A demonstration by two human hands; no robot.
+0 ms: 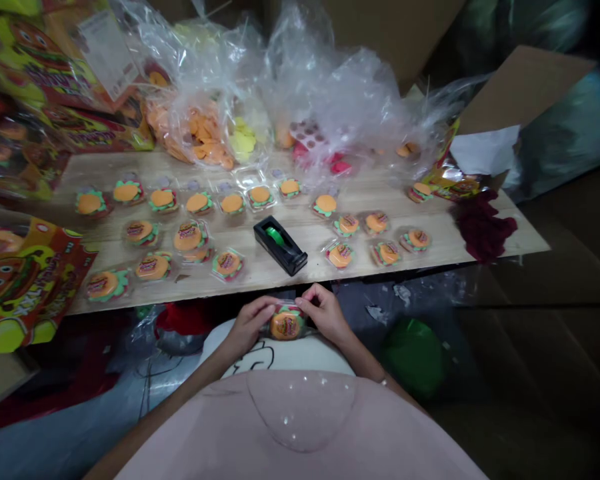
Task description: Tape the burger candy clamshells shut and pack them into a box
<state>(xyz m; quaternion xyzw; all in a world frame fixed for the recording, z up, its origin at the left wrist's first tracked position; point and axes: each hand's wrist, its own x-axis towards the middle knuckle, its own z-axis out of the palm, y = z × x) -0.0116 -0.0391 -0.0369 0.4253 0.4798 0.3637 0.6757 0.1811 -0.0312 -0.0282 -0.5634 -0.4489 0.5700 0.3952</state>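
Observation:
Close to my body, just past the table's front edge, I hold a toy burger in a clear plastic box [285, 325]. My left hand [250, 327] grips the box's left side, fingers bent against its top corner. On the other side my right hand [326, 313] pinches the upper right corner between thumb and forefinger. The burger has an orange bun with a printed label and green leaf edges. A black tape dispenser [280, 245] with a green roll lies on the table ahead of my hands.
Several boxed burgers [228, 264] stand in rows on the wooden table [300, 283]. Clear bags of orange pieces [200, 133] and yellow pieces [243, 139] line the back. Printed display boxes [25, 280] are stacked left. A dark red cloth [485, 225] and open carton [520, 87] are right.

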